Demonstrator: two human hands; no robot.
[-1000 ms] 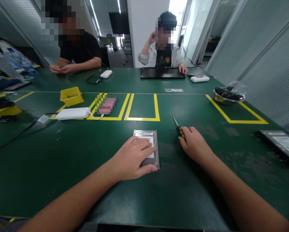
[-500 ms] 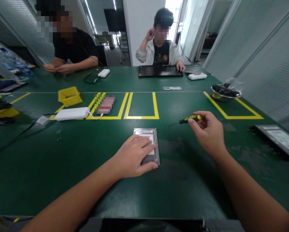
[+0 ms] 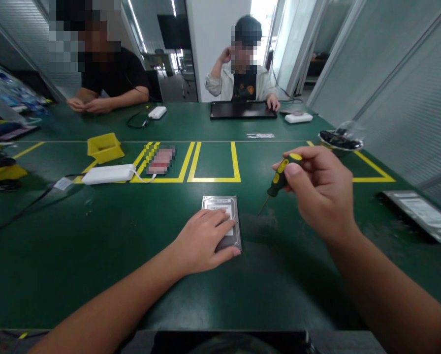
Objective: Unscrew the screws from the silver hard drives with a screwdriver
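A silver hard drive (image 3: 220,202) with a white label lies flat on the green table in front of me. My left hand (image 3: 207,238) rests across it, fingers spread over the label and thumb at its near right corner, covering much of its left and lower part. To the right, my right hand (image 3: 318,189) is closed around the handle of a small yellow and dark green screwdriver (image 3: 278,180). Its thin shaft slants down to the left, and the tip stays to the right of the hard drive, apart from it.
Another drive (image 3: 423,212) lies at the right. Behind my right hand stands a metal bowl (image 3: 340,140) of dark parts. A yellow bin (image 3: 104,147), a white power strip (image 3: 109,174) and a phone (image 3: 161,161) are at the left. Two people sit across the table, one touching a black panel (image 3: 242,110).
My right hand has risen with the screwdriver and turned it from nearly level to steeply tip-down. My left hand stays on the hard drive.
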